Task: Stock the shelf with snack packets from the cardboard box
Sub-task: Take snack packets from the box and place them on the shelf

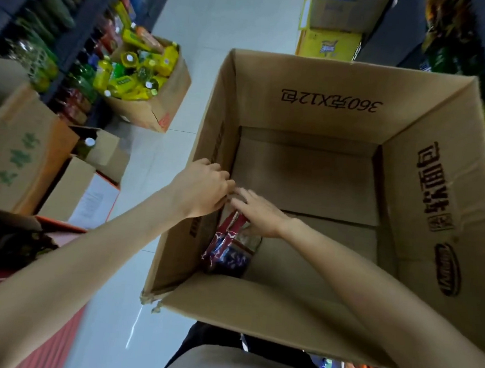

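Cardboard box [421, 199]: large, flaps open, standing on the pale floor [221, 14] directly in front of you; you are looking straight down into it, and most of its bottom is showing bare.

Shelving [59, 21]: running along your left side, carrying bottled goods.

Smaller carton [151, 108]: sitting near that shelving, holding yellow bottles [133, 77].

Left hand [203, 186]: you are reaching it over the box's left wall, fingers curled downward at the upper edge of the packets; whether they are pinching anything cannot be told.

Right hand [259, 214]: you are laying it flat, fingers extended and relaxed, on top of the packets.

Snack packets [227, 247]: red, white and blue, standing against the inner left wall at the near corner, lying directly beneath your right fingers [241, 198] and just below your left fingertips.
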`<move>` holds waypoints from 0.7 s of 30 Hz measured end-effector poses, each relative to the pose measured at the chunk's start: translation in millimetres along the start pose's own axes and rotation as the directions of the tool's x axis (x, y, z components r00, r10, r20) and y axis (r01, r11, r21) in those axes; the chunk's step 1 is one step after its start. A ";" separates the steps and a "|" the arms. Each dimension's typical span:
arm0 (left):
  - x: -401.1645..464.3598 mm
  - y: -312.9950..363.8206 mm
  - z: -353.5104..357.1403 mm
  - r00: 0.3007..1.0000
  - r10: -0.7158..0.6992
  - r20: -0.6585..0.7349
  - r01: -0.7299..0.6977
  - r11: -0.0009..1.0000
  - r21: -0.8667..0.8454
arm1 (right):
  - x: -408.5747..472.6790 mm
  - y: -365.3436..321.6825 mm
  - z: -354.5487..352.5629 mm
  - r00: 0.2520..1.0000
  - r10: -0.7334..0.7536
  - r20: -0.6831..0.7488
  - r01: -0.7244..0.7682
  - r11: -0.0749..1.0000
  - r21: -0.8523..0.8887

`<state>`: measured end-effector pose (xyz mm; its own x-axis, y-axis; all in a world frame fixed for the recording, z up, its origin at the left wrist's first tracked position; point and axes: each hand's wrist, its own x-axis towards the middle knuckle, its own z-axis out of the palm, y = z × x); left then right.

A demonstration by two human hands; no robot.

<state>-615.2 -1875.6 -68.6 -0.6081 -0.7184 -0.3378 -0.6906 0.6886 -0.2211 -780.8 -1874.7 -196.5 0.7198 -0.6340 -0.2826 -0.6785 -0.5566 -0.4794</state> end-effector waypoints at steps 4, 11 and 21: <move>10.0 15.7 7.1 0.987 -0.017 0.157 0.035 0.993 -0.110 | -26.2 15.1 -6.1 0.997 0.073 0.036 -0.076 0.991 0.110; 40.3 41.1 18.8 0.984 0.066 0.167 0.039 0.830 -0.556 | -97.0 31.2 -57.5 0.923 0.285 -0.257 -0.243 0.953 0.184; 46.5 41.6 -47.8 0.886 -0.088 -0.455 -0.362 0.482 -0.798 | -177.9 2.2 -133.7 0.532 0.552 -0.642 -0.211 0.820 0.532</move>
<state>-690.8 -1885.1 -49.7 -0.6563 -0.7420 0.1368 -0.4251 0.5135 0.7454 -929.9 -1835.0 -36.2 -0.0857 -0.9893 0.1178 -0.6302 -0.0377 -0.7755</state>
